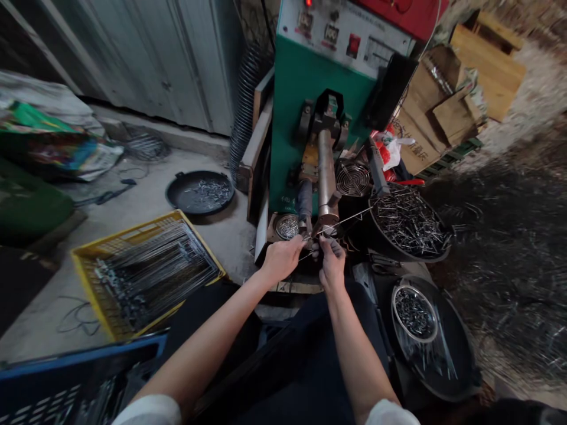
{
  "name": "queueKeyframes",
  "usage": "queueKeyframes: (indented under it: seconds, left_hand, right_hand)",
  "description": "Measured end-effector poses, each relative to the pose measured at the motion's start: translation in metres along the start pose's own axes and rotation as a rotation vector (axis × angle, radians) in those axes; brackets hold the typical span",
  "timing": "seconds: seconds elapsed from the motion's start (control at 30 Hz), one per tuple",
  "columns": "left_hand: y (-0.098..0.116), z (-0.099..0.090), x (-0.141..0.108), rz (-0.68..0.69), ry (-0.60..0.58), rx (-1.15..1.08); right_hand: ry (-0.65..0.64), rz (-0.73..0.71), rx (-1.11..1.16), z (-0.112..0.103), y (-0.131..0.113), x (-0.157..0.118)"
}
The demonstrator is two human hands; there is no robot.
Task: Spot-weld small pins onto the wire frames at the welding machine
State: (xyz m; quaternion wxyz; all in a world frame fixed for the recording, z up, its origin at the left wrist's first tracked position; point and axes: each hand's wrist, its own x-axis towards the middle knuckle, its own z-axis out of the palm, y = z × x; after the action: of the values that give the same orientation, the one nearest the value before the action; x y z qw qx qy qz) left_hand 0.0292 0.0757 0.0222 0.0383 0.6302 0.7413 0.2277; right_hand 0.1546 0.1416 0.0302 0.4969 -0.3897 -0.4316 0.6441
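My right hand (332,262) has its fingers closed on a thin metal wire (352,216), whose bent far end sticks out to the upper right. My left hand (283,260) is pinched closed beside it, just under the electrodes; whatever its fingertips hold is too small to make out. Above both hands stands a green spot welder (290,118). Its thick metal arm (326,171) reaches down toward my fingers, with the tip close to the wire. Just behind my left hand is a small round dish of tiny metal parts (287,226).
To the left are a yellow crate of long wire pieces (91,295) and a black pan (177,203) with small parts. On the right stand a dark basin heaped with wire parts (405,221) and a black tray (463,348) bearing a metal bowl (414,313). Cardboard (414,133) lies behind.
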Motion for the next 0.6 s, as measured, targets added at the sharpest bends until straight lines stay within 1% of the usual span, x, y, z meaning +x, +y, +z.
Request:
queueKeyframes:
  seconds: [0.2, 0.4, 0.5, 0.57, 0.6]
  left_hand:
    - [-0.004, -0.002, 0.000, 0.012, -0.028, -0.007]
    - [-0.005, -0.001, 0.001, 0.045, -0.014, 0.003]
    - [-0.004, -0.004, -0.004, 0.087, -0.011, -0.006]
    - [-0.003, -0.007, -0.014, 0.109, -0.015, -0.013]
    - [-0.005, -0.009, -0.021, 0.121, -0.024, -0.016]
  right_hand:
    - [-0.017, 0.020, 0.000, -0.002, 0.002, 0.000]
    - [-0.065, 0.045, -0.042, -0.011, 0.003, -0.002]
    - [-0.100, 0.079, -0.151, -0.029, 0.001, -0.018]
    - [-0.131, 0.075, -0.310, -0.053, -0.002, -0.036]
    - [-0.147, 0.047, -0.420, -0.068, -0.005, -0.045]
